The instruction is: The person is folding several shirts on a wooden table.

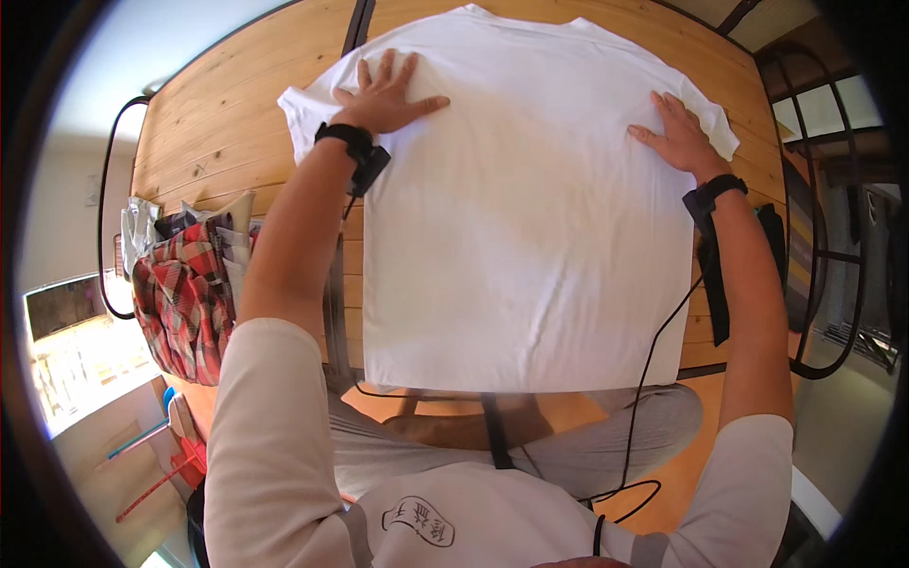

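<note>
A white T-shirt (518, 227) lies spread flat on the wooden slatted surface (220, 128), its neckline at the far side and its hem towards me. My left hand (383, 92) rests flat with fingers spread near the shirt's left shoulder and sleeve. On the opposite side, my right hand (675, 135) lies on the fabric near the right sleeve, thumb apart from the fingers. Neither hand grips the cloth. Soft creases run through the lower right part of the shirt. Both wrists carry black strapped devices with cables.
A red plaid garment (188, 291) and other folded cloth sit at the left edge. Dark cloth (714, 291) lies by my right forearm. Black metal rails (827, 255) bound the right side. A black cable (657, 341) hangs across the shirt's lower right. My crossed legs (426, 440) are below the hem.
</note>
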A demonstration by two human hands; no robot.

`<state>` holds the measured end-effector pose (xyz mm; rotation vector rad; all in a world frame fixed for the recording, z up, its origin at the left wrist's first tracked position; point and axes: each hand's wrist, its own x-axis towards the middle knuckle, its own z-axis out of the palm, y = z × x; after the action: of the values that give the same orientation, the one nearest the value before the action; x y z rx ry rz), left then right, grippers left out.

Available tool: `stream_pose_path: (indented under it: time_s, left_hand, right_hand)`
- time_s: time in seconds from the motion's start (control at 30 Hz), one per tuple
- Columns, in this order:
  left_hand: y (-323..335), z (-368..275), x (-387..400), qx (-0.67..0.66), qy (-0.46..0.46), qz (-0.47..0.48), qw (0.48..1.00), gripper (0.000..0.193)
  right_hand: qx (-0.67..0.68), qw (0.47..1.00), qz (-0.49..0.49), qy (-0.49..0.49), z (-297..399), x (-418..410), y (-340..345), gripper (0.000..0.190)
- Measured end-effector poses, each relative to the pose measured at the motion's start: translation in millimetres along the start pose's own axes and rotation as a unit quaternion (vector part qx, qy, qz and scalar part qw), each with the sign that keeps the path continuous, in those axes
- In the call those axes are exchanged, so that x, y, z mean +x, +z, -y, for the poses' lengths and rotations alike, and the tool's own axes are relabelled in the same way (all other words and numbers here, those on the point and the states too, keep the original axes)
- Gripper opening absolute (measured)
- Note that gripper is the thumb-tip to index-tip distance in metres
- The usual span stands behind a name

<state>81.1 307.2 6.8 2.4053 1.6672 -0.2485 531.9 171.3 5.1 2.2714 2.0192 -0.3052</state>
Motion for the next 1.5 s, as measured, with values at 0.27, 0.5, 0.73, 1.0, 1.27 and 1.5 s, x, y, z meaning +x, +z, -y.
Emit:
stream_pose_path:
  time_s: [0.27,0.5,0.73,1.0,1.27,1.5]
  left_hand:
    - [7,13,37,0.020,0.006,-0.021,1.000,0.112]
    - [19,24,43,0.041,0.000,-0.053,0.998,0.108]
    - [38,35,9,0.032,0.064,-0.083,0.994,0.104]
    - [41,-1,-148,0.051,0.222,-0.040,0.973,0.123]
    - [42,-23,-272,0.033,0.196,0.073,0.977,0.138]
    - [58,-11,-266,0.040,0.198,0.066,0.977,0.139]
  right_hand:
    - [0.015,0.999,0.001,0.028,-14,30,1,0.108]
    - [0.003,0.999,0.001,0.052,-4,29,5,0.108]
    - [-0.006,0.998,-0.070,-0.010,6,-5,16,0.098]
    - [-0.043,0.994,0.059,-0.077,34,-148,7,0.103]
    - [0.018,0.993,0.094,-0.065,67,-319,19,0.108]
    - [0.028,0.993,0.057,-0.101,60,-326,38,0.110]
